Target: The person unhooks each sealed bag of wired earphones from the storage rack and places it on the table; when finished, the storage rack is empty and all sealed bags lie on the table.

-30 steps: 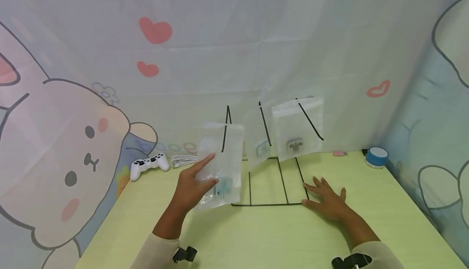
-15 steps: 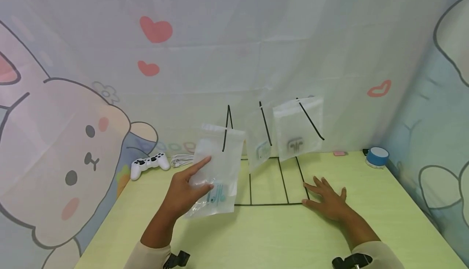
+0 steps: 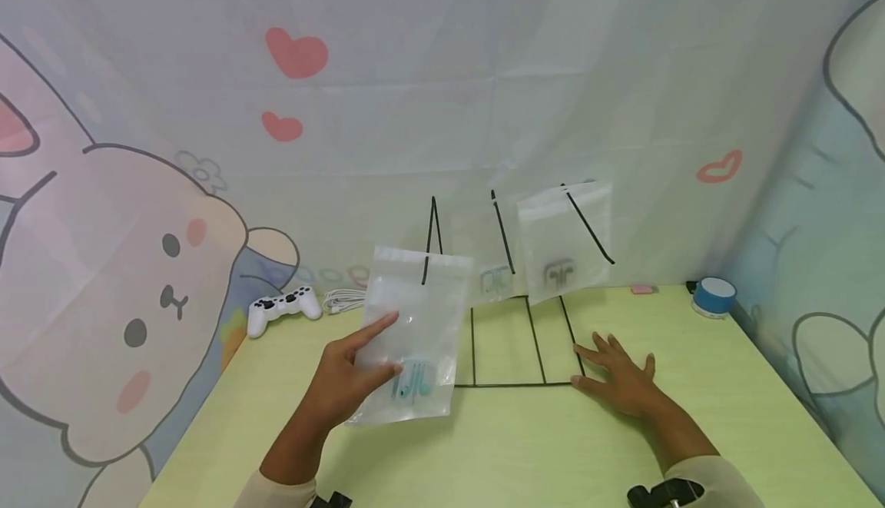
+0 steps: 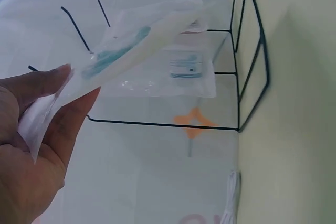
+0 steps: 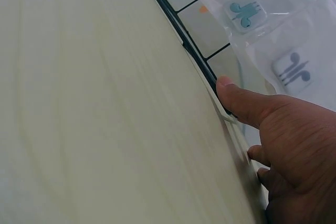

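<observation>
Rack near far edge of table; middle bag, right bag on it; left bag before its left side, in my left hand. Controller by far-left corner, cylinder by far-right.

I read no words or numbers: not on the bags around twelve o'clock of the desk, nor the tub at two; marks on the controller at ten are too small.
</observation>
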The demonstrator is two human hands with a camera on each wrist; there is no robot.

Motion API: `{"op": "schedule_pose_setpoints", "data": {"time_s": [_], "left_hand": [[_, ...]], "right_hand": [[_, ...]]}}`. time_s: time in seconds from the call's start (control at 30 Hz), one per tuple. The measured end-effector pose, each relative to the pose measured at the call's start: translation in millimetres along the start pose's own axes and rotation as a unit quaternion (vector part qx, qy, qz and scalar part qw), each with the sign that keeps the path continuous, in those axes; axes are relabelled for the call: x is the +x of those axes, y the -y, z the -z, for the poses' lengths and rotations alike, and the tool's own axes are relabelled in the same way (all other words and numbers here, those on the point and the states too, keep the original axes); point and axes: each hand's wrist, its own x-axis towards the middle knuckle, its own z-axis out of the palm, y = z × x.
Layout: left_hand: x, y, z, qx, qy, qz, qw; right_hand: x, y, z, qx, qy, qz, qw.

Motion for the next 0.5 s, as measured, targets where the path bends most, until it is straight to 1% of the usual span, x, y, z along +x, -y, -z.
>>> {"op": "schedule_pose_setpoints", "data": {"time_s": [0.1,0.17,0.23,0.37,0.5], "left_hand": [[-2.8,8.9,-3.2,-0.02,0.004,-0.021,0.9996],[-4.7,13.6,-5.5,-0.031,0.007,-0.042,0.9986],[-7.0,17.2,-7.4,-0.039,0.011,-0.069,0.9968],[-12.5,23.2,-9.6,-0.04,0.008,-0.12,0.992],[-15.9,28.3,-11.0,-0.052,0.009,-0.151,0.9872]], "right_hand": [[-1.1,1,0,0.001,0.001,0.0,1.0],[-1.7,0,-1,0.004,-0.001,0.0,1.0],[-2.1,-1,-1,0.004,-0.002,0.002,1.0],[-1.1,-3,-1,0.007,-0.001,0.003,1.0],[0.8,-4,-2,0.006,0.001,0.001,1.0]]}}
